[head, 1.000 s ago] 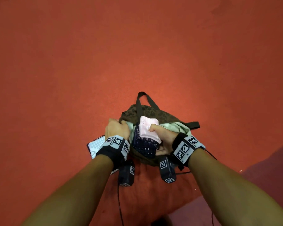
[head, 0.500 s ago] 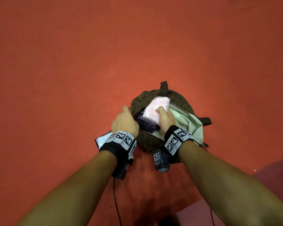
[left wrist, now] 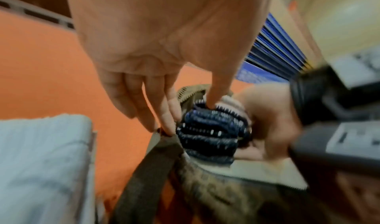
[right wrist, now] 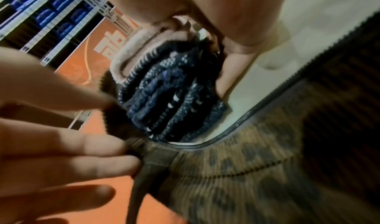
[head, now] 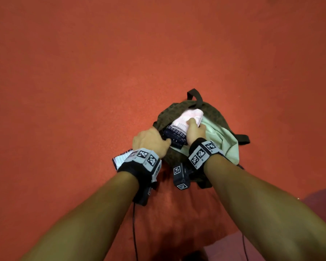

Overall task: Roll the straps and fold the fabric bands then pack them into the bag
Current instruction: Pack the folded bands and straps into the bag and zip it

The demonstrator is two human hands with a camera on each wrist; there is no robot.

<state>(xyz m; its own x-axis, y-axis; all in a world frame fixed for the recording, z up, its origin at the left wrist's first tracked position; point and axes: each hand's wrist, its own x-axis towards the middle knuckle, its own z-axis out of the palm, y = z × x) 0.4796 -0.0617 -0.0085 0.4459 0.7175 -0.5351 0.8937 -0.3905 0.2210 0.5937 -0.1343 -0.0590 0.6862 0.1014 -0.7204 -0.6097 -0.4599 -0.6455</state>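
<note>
bag [head: 214, 114]: dark olive patterned, on the orange floor [head: 83, 72], mouth unzipped, pale green lining [head: 222, 136] showing on its right side; dark handle [head: 195, 95] at the far end.
bands [head: 174, 137]: folded stack, navy patterned ones with a pink one [head: 188, 117] on the far side, sitting in the bag mouth, partly in.
right hand [head: 195, 129]: wrapped around the stack, thumb on the pink band, fingers under the navy layers (right wrist view).
left hand [head: 149, 142]: at the bag's left rim, fingertips pinching the rim fabric by the strap [left wrist: 148, 170], thumb pressing the navy stack.
white item [head: 121, 159]: flat, on the floor just near-left of the bag, partly under the left wrist; can't tell what it is.
wrist views: blurred.
</note>
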